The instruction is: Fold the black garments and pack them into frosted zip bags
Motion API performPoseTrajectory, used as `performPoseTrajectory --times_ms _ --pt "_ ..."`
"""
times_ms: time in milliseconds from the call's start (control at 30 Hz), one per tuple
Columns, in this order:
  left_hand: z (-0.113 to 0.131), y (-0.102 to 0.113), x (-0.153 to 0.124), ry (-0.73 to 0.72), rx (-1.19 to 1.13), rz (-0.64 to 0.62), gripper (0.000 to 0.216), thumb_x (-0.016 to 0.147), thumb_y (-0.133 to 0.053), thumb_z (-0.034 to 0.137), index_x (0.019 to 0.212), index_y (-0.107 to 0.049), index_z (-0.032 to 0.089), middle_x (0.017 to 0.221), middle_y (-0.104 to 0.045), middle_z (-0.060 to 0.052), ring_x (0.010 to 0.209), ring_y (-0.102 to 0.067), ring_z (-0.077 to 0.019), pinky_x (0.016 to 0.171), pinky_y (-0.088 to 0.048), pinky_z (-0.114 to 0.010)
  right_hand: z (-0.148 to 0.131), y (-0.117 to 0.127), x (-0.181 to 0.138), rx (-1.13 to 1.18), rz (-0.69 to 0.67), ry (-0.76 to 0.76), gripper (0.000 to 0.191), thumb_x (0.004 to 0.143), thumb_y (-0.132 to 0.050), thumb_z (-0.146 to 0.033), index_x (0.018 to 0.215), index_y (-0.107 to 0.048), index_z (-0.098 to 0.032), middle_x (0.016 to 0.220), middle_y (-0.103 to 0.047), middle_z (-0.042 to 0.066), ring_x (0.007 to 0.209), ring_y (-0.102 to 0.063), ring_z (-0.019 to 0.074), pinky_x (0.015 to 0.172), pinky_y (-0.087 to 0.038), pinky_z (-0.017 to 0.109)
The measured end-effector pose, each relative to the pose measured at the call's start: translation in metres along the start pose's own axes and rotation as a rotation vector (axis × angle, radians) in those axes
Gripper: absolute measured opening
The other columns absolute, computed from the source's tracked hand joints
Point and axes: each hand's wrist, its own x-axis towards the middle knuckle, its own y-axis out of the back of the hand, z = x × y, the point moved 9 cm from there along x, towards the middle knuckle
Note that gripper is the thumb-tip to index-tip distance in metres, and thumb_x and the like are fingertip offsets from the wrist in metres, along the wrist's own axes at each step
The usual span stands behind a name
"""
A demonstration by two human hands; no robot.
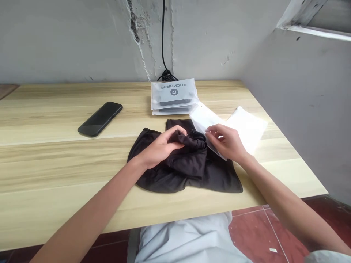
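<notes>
Black soft fabric garment sits bunched on light wood-grain table, right in front of me. My left hand has fingers curled over gathered cloth, gripping it. My right hand has fingers pinching edge of translucent white plastic bag, just beside garment. Further back: stack of white ROCKBROS packets. Black smartphone lies left of garment, w/ gap between.

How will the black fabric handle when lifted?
The black fabric will probably be floppy: it lies in soft folds and bunches up where the left hand grips it. Its thin-looking edges suggest it is light for its size. It would likely drape rather than hold a shape, and could slide on the pale wood tabletop.
</notes>
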Motion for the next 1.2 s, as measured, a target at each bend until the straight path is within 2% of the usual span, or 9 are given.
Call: performPoseTrajectory --times_ms 133,267,367,500,667,800,867,1033,1200 --pt "-0.004 -0.003 -0.008 0.095 -0.241 0.016 0.031 0.072 -0.078 0.026 0.102 -0.071 0.027 0.101 -0.07 -0.002 0.094 -0.068 -0.0227 0.082 -0.056 -0.033 -0.007 -0.014 -0.004 0.11 -0.11 -0.006 0.011 0.091 -0.062 -0.033 0.093 -0.067 -0.024 0.086 -0.073 0.004 0.073 -0.065 0.0205 0.067 -0.056 0.033" --pt "-0.015 -0.011 -0.008 0.161 -0.365 0.039 0.047 0.072 -0.085 0.029 0.117 -0.074 0.026 0.108 -0.076 -0.005 0.102 -0.072 -0.0269 0.091 -0.057 -0.037 -0.018 -0.023 -0.009 0.259 -0.149 0.006 0.01 0.082 -0.067 -0.028 0.091 -0.068 -0.023 0.088 -0.074 0.002 0.084 -0.069 0.024 0.075 -0.056 0.035" --pt "-0.023 -0.012 -0.002 0.124 -0.249 0.054 0.04 0.074 -0.085 0.027 0.112 -0.076 0.022 0.11 -0.078 -0.005 0.107 -0.072 -0.0265 0.097 -0.055 -0.036 -0.01 -0.025 -0.011 0.396 -0.116 -0.168 0.011 0.09 -0.064 -0.033 0.09 -0.067 -0.023 0.083 -0.072 0.001 0.074 -0.07 0.0207 0.065 -0.056 0.032" --pt "-0.027 -0.012 0.004 0.05 -0.058 0.062 0.026 0.083 -0.073 0.026 0.108 -0.078 0.02 0.107 -0.079 -0.004 0.106 -0.072 -0.0253 0.096 -0.055 -0.036 -0.001 -0.024 -0.015 0.542 -0.055 -0.368 0.027 0.091 -0.071 -0.049 0.086 -0.066 -0.022 0.06 -0.062 -0.003 0.048 -0.063 0.0168 0.049 -0.053 0.031" --pt "-0.009 -0.008 0.0 -0.075 0.279 0.214 0.029 0.082 -0.058 0.017 0.103 -0.078 0.019 0.101 -0.08 -0.006 0.104 -0.072 -0.0289 0.092 -0.056 -0.037 -0.021 -0.003 -0.017 0.469 0.086 -0.231 0.025 0.09 -0.075 -0.046 0.082 -0.071 -0.023 0.064 -0.068 -0.001 0.045 -0.063 0.0161 0.045 -0.055 0.032" --pt "0.0 -0.02 -0.002 -0.126 0.456 0.209 0.021 0.085 -0.056 0.02 0.093 -0.075 0.02 0.092 -0.078 -0.005 0.089 -0.071 -0.026 0.084 -0.054 -0.037 -0.041 -0.004 -0.022 0.393 0.067 -0.119 0.016 0.094 -0.074 -0.039 0.087 -0.074 -0.025 0.062 -0.067 -0.002 0.044 -0.063 0.0155 0.042 -0.053 0.03" --pt "-0.008 -0.026 0.0 -0.081 0.364 0.168 0.014 0.086 -0.058 0.024 0.088 -0.072 0.02 0.087 -0.076 -0.004 0.085 -0.069 -0.0245 0.08 -0.054 -0.036 -0.048 -0.012 -0.024 0.408 0.014 -0.11 0.015 0.094 -0.073 -0.038 0.088 -0.074 -0.024 0.059 -0.065 -0.003 0.042 -0.062 0.0149 0.04 -0.051 0.029" --pt "-0.042 -0.04 0.003 0.064 0.007 0.078 0.013 0.083 -0.066 0.027 0.093 -0.07 0.02 0.099 -0.076 -0.005 0.094 -0.07 -0.0246 0.084 -0.056 -0.037 -0.057 -0.026 -0.031 0.489 -0.035 -0.159 0.017 0.094 -0.074 -0.041 0.088 -0.073 -0.025 0.057 -0.065 -0.003 0.038 -0.058 0.0147 0.035 -0.047 0.029" --pt "-0.047 -0.047 0.0 0.084 -0.292 0.128 0.026 0.074 -0.076 0.039 0.089 -0.063 0.022 0.089 -0.074 -0.004 0.094 -0.07 -0.0256 0.081 -0.057 -0.037 -0.088 -0.038 -0.04 0.408 -0.109 0.002 0.01 0.098 -0.068 -0.032 0.097 -0.075 -0.025 0.059 -0.068 -0.001 0.048 -0.064 0.0164 0.042 -0.048 0.029"
